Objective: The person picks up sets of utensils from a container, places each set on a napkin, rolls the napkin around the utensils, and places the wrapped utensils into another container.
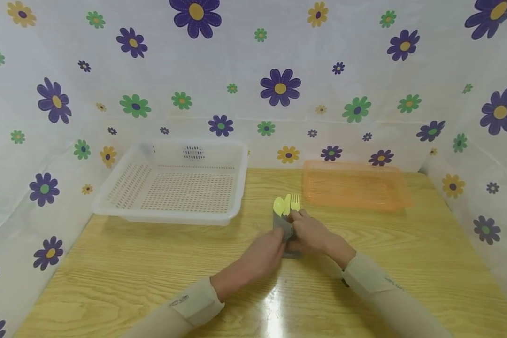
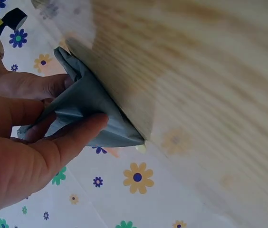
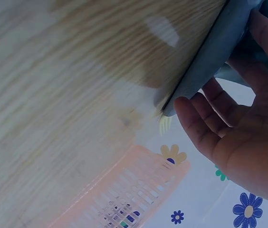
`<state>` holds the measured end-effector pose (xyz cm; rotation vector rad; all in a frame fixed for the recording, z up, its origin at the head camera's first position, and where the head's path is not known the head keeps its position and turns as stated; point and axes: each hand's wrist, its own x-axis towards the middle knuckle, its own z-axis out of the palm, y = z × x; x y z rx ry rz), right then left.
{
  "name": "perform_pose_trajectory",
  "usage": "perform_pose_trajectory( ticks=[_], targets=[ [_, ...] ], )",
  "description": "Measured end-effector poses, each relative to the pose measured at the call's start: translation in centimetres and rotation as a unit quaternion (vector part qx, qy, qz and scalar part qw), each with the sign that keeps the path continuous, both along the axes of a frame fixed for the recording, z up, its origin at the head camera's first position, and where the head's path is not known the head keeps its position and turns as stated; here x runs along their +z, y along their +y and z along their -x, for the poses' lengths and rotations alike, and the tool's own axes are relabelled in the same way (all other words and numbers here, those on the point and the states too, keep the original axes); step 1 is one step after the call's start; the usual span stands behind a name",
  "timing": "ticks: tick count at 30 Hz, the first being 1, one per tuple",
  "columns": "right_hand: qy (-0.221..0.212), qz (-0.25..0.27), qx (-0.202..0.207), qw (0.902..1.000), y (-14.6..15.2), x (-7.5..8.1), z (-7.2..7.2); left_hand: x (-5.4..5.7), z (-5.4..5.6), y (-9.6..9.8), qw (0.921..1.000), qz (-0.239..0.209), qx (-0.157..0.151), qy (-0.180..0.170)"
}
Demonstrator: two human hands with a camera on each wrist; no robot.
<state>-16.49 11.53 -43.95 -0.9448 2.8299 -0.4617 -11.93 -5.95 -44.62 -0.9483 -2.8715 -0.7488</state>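
Note:
A grey napkin (image 1: 284, 228) lies on the table in front of me, folded over a pale yellow spoon (image 1: 279, 205), knife (image 1: 287, 203) and fork (image 1: 295, 202). Only their upper ends stick out at its far edge. From the left, my left hand (image 1: 263, 254) pinches the napkin's folded side between thumb and fingers. My right hand (image 1: 310, 233) grips the opposite side, fingertips just below the fork. In the left wrist view the napkin (image 2: 89, 104) rises in a pointed fold. The right wrist view shows its rolled edge (image 3: 205, 61) against the fingers.
At the back left stands a white perforated basket (image 1: 169, 218). An orange basket (image 1: 355, 204) sits at the back right. Flowered sheeting (image 1: 236, 61) encloses the wooden table (image 1: 152, 272) at the back and both sides.

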Motion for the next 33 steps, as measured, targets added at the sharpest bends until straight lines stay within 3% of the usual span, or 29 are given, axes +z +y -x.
perform_pose_trajectory(
  ticks=[5,10,14,21,24,28,30,33],
  targets=[
    [-0.014,0.020,-0.014,0.9996,0.0,-0.1,0.2,0.3,-0.3,0.4,0.9998,0.013,0.000,0.016],
    [-0.013,0.041,-0.001,0.9991,0.2,-0.3,0.6,0.4,-0.6,0.7,0.9993,0.025,0.005,0.026],
    [0.009,0.042,0.019,0.9989,0.6,-0.5,0.8,0.2,-0.6,1.1,0.9946,0.067,0.010,0.079],
    [-0.005,0.054,0.015,0.9984,0.7,-0.5,0.8,-0.3,-0.8,1.7,0.9740,0.133,0.016,0.182],
    [-0.009,0.058,0.015,0.9982,0.7,-0.6,0.7,-0.4,-0.8,1.7,0.9770,0.125,0.015,0.172],
    [0.001,0.059,0.027,0.9979,0.9,-0.7,0.6,-0.2,-0.9,1.5,0.9856,0.121,-0.001,0.118],
    [0.005,0.055,0.039,0.9977,1.1,-0.8,0.6,-0.2,-0.9,1.4,0.9847,0.135,-0.010,0.110],
    [-0.005,0.056,0.068,0.9961,1.4,-0.6,0.9,-0.2,-1.0,1.2,0.9775,0.164,-0.022,0.131]
  ],
)
